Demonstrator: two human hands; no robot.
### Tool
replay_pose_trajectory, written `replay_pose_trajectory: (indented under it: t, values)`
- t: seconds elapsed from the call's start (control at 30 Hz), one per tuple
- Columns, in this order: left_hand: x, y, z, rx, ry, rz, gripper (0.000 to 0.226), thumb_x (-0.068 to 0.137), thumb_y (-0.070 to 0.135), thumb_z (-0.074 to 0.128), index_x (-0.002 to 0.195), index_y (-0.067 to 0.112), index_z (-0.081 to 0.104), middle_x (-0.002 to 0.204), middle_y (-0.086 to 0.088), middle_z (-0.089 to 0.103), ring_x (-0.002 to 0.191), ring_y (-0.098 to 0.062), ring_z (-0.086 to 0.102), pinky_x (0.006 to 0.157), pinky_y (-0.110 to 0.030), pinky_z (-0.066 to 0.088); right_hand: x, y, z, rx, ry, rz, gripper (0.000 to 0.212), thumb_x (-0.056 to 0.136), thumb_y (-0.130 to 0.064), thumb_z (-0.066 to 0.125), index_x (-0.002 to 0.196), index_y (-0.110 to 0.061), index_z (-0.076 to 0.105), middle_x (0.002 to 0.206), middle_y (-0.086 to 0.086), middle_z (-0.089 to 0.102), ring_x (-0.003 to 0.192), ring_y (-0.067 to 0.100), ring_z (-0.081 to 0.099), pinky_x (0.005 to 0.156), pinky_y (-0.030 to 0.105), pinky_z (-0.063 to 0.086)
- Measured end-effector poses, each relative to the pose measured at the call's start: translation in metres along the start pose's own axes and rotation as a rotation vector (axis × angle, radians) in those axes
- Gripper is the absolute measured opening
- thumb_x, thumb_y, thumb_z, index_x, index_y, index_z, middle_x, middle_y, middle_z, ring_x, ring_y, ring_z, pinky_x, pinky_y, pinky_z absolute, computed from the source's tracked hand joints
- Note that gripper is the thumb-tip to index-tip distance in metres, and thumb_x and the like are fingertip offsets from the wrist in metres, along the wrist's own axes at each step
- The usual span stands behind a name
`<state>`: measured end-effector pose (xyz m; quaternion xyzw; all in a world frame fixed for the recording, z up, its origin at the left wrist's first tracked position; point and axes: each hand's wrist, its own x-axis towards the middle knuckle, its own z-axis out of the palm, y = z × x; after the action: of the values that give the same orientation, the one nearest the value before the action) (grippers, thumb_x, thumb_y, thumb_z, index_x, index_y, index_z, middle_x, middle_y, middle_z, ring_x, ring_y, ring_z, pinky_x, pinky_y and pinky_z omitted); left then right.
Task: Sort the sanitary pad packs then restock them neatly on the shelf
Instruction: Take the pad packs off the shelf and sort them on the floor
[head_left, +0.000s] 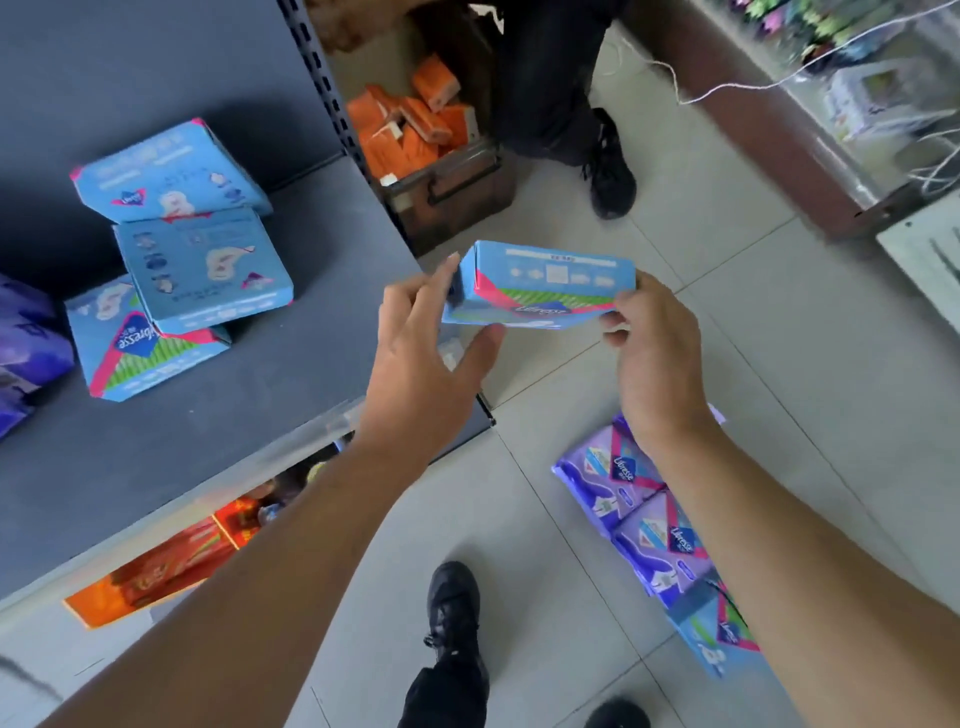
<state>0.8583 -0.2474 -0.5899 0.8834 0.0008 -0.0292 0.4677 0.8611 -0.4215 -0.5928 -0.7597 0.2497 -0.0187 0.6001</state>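
I hold a blue sanitary pad pack (540, 283) in the air over the floor, just right of the grey shelf (249, 415). My left hand (421, 364) touches its left end with spread fingers, thumb under the pack. My right hand (654, 353) pinches its right end. Three more blue packs lie loosely overlapped on the shelf: one at the back (166, 174), one on top in the middle (202, 270), one in front (140, 348). Purple packs (634, 514) lie on the floor tiles at lower right, with another blue pack (717, 639) beside them.
A purple pack (26, 343) sits at the shelf's left edge. A dark crate (447, 192) of orange packs stands beyond the shelf upright, with another person's leg and black shoe (608, 176) next to it. Orange goods (161, 566) fill the lower shelf. My shoe (452, 608) is below.
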Motion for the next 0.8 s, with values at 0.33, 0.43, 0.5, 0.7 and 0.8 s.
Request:
replay_pose_trajectory:
  t: [0.33,0.43,0.5,0.7,0.8]
  values:
    - [-0.066,0.107,0.116,-0.116,-0.127,-0.162,0.027,0.089,0.047,0.064,0.101,0.022,0.066,0.089,0.010,0.073,0.078,-0.005,0.069,0.073,-0.030,0.058,-0.062,0.044,-0.178,0.067,0.061,0.047,0.018,0.098,-0.032,0.051,0.100,-0.016,0.060,0.085,0.001,0.061,0.069,-0.001,0.061,0.057,0.013,0.044]
    - [-0.106,0.135,0.156,-0.119,-0.185,-0.202,0.032,0.090,0.049,0.061,0.114,0.029,0.058,0.083,0.009,0.071,0.063,0.000,0.067,0.047,-0.012,0.045,-0.091,0.072,-0.229,0.223,0.196,0.150,0.023,0.094,-0.019,0.061,0.116,-0.021,0.054,0.095,-0.004,0.065,0.082,0.009,0.066,0.060,0.019,0.050]
    - [-0.135,0.149,0.184,-0.120,-0.266,-0.222,0.027,0.092,0.044,0.060,0.116,0.032,0.053,0.085,0.008,0.069,0.061,0.004,0.065,0.041,-0.008,0.039,-0.115,0.095,-0.262,0.196,0.234,0.179,0.018,0.092,-0.021,0.064,0.108,-0.023,0.056,0.097,-0.008,0.067,0.087,0.008,0.066,0.064,0.020,0.051]
    - [-0.224,0.163,0.260,-0.125,-0.551,-0.193,0.031,0.091,0.015,0.063,0.118,0.029,0.055,0.098,0.015,0.061,0.075,0.006,0.060,0.056,-0.003,0.043,-0.191,0.170,-0.349,0.202,0.306,0.328,0.030,0.085,-0.030,0.064,0.114,-0.034,0.061,0.111,-0.003,0.067,0.098,0.018,0.065,0.082,0.036,0.056]
    - [-0.257,0.156,0.294,-0.110,-0.656,-0.154,0.033,0.090,0.013,0.065,0.117,0.029,0.056,0.099,0.017,0.063,0.077,0.009,0.059,0.061,-0.005,0.044,-0.220,0.205,-0.375,0.205,0.323,0.407,0.036,0.092,-0.015,0.062,0.127,-0.025,0.060,0.109,0.001,0.068,0.088,0.016,0.066,0.068,0.015,0.051]
